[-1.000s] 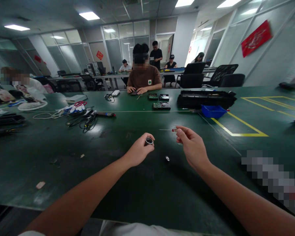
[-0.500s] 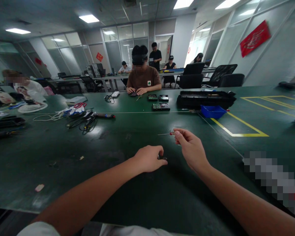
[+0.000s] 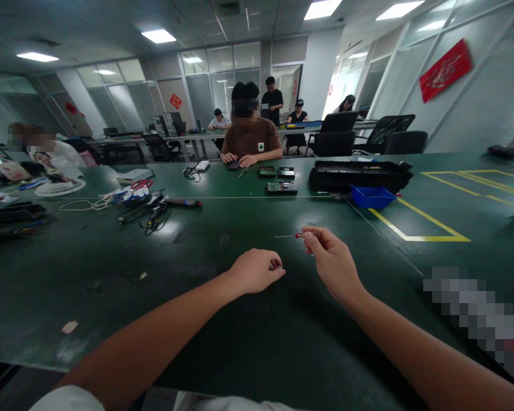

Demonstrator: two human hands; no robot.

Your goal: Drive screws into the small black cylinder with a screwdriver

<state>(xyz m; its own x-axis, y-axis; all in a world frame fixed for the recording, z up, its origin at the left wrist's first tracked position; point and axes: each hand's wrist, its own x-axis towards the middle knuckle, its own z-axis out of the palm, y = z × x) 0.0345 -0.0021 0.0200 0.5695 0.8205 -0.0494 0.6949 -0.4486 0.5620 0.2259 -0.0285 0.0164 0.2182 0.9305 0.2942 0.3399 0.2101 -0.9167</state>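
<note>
A thin screwdriver (image 3: 288, 236) with a red collar is pinched in my right hand (image 3: 332, 257), its shaft pointing left above the green table (image 3: 240, 348). My left hand (image 3: 257, 270) is curled lower and to the left, fingers bent toward the thumb. A small shiny bit shows between those fingers, but most of it is hidden, so its kind cannot be told. The two hands are apart, and the screwdriver's tip does not touch the left hand.
Farther back lie several hard drives (image 3: 281, 187), a long black casing (image 3: 360, 176) and a blue bin (image 3: 372, 197). At left are tangled cables (image 3: 154, 214) and a dark-handled tool (image 3: 184, 202). A person (image 3: 252, 140) sits opposite, both hands on a dark object.
My left hand has shifted slightly left and up, its fingers closing more around the small thing. The right hand keeps the screwdriver in nearly the same place.
</note>
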